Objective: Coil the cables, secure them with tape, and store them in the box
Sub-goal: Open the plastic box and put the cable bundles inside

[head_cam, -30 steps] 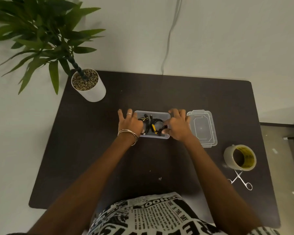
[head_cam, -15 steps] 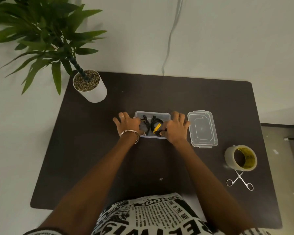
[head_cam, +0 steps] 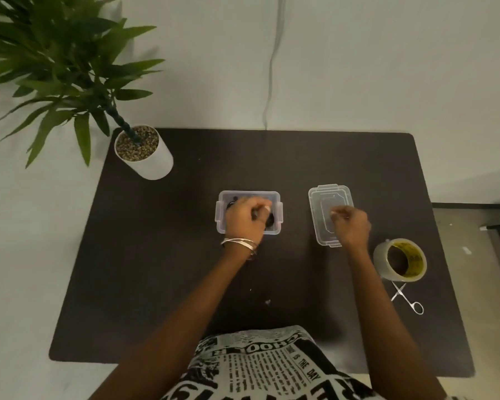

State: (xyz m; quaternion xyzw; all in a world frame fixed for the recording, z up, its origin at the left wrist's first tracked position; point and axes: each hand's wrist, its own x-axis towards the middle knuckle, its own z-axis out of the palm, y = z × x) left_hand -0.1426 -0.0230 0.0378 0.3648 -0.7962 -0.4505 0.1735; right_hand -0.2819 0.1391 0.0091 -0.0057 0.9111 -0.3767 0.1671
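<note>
A small clear plastic box (head_cam: 220, 216) stands at the middle of the dark table. My left hand (head_cam: 247, 217) reaches down into it with curled fingers, on the black coiled cables (head_cam: 270, 225), which it mostly hides. The box's clear lid (head_cam: 318, 207) lies flat to the right of the box. My right hand (head_cam: 351, 226) is over the lid's near right part, its fingertips bent onto the lid's middle. Whether it grips the lid is unclear.
A roll of clear tape (head_cam: 399, 259) stands at the right, with small metal scissors (head_cam: 407, 298) just in front of it. A potted plant in a white pot (head_cam: 149, 161) occupies the table's far left corner. A grey cord (head_cam: 272, 82) runs down the wall behind.
My right hand left the box and moved right onto the lid. My left hand shifted from the box's left side to inside it, over the cables.
</note>
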